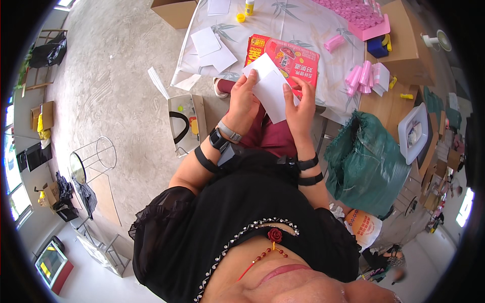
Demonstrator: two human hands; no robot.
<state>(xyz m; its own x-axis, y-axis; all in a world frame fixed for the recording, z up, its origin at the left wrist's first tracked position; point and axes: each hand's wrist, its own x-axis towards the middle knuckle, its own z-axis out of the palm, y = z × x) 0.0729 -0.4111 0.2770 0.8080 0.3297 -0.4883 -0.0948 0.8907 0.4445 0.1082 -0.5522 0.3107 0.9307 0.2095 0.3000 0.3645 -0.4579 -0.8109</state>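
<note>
In front of my lap I hold white paper (273,96), which looks like overlapping or folded sheets. My left hand (243,101) pinches its upper left edge, thumb on top. At the right edge, my right hand (300,103) is closed on it with the thumb on the near face. A red printed cardboard box (308,63) lies on the table just beyond the paper, partly covered by it. Loose white sheets (206,43) rest to its left. Farther back stand a yellow-and-white glue stick (249,7) and a yellow cap (241,18).
A patterned white cloth (298,22) covers the table. Pink rolled pieces (361,78) lie at its right, near a large cardboard box (406,40). A green woven sack (371,161) stands by my right arm. An open box (194,113) sits on the floor at left.
</note>
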